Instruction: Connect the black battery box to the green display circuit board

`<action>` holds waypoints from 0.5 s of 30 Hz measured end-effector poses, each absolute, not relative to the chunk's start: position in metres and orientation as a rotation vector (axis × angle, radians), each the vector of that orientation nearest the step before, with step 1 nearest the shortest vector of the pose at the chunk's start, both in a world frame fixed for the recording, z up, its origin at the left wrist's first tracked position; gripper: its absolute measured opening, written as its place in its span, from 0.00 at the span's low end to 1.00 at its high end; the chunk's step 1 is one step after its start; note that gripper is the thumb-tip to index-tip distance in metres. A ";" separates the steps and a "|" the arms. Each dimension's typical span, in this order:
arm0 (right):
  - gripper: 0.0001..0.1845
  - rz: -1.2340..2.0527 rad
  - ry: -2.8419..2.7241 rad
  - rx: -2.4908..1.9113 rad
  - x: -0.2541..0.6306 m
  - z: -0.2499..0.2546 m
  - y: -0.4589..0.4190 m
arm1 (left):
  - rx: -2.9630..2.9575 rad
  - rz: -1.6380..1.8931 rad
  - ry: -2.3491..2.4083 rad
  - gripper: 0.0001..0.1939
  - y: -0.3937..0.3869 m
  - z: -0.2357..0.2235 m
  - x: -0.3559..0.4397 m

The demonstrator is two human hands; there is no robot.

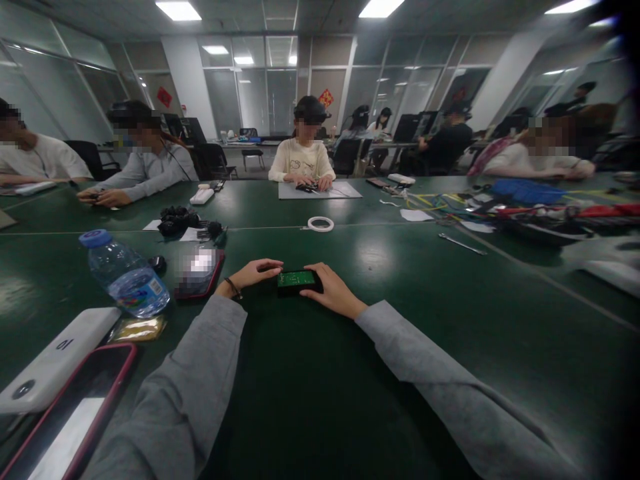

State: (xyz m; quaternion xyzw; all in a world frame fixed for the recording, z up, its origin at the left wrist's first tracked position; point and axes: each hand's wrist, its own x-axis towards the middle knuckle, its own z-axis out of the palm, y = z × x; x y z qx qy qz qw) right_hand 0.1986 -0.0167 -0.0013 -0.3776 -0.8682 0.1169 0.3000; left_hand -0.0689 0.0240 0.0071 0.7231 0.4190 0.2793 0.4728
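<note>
Both forearms wear long, loose sleeves of matte, faintly mottled grey cloth. The left sleeve [185, 380] bunches into soft creases along its length; the right sleeve [440, 387] has a long crosswise fold. Each ends in a plain, wide cuff. A thin, dark bracelet [233, 288] circles the left wrist, its small details too blurred to read.

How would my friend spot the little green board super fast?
On the big dark green table, find the nearest hands, in grey sleeves. The board is between them, a small rectangle in a black case, brighter green than the table around it.
</note>
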 end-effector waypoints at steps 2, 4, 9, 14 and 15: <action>0.29 0.322 -2.276 -1.002 0.200 -0.003 -0.015 | 1.795 0.645 1.003 0.26 0.024 0.009 -0.070; 0.28 0.307 -2.241 -0.996 0.201 -0.004 -0.014 | 1.806 0.616 0.981 0.26 0.023 0.010 -0.070; 0.25 0.195 -2.257 -0.977 0.200 -0.002 -0.016 | 1.763 0.570 0.973 0.28 0.021 0.012 -0.066; 0.25 0.160 -2.287 -1.009 0.200 0.000 -0.017 | 1.758 0.527 1.014 0.31 0.017 0.015 -0.058; 0.25 0.153 -2.286 -1.016 0.200 0.000 -0.017 | 1.758 0.530 1.010 0.31 0.016 0.016 -0.057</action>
